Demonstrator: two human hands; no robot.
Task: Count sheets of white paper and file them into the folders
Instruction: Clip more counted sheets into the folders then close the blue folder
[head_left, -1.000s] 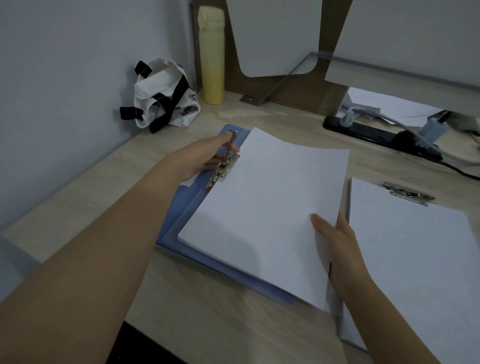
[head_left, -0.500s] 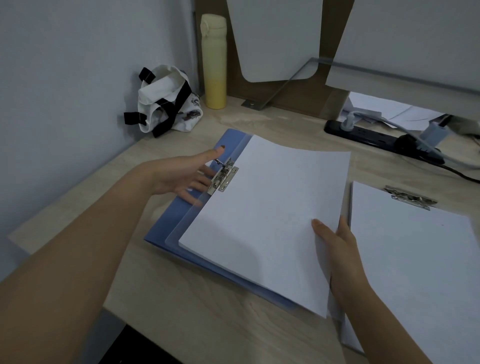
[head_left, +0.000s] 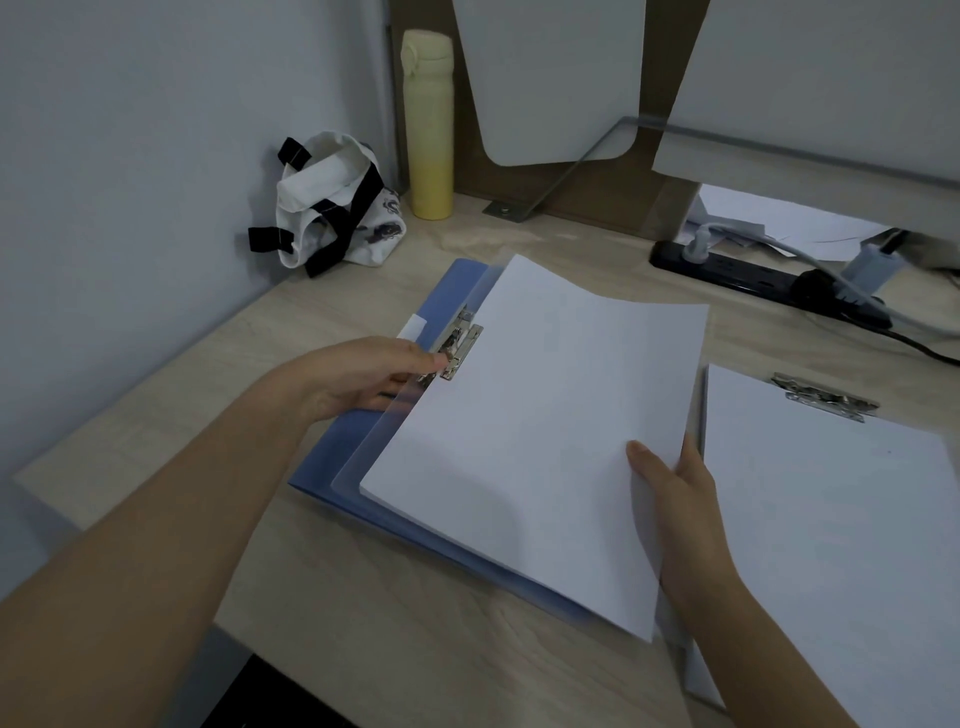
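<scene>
My right hand (head_left: 680, 499) was pinched on the near-right edge of the paper stack (head_left: 540, 431), thumb on top, fingers under, w/ the sheets lying tilted over the blue folder (head_left: 332, 457) at the desk's center. The stack's far edge curled up a bit. My left hand (head_left: 363, 374) sat on the folder's left side, fingertips against the metal clip (head_left: 460, 345); whether they'd closed on the lever or just pressed it I couldn't tell. The clip lay right at the stack's left edge. A clear inner flap (head_left: 374, 441) showed btwn paper & blue cover.

To the right, just beside my right hand, lay a second folder (head_left: 831, 499) w/ white sheets under its own clip (head_left: 826, 397). Far left: a yellow bottle (head_left: 428, 124) upright, a white bag (head_left: 332, 202) w/ black straps beside it. Far right: a black power strip (head_left: 753, 273) w/ plugs in it.
</scene>
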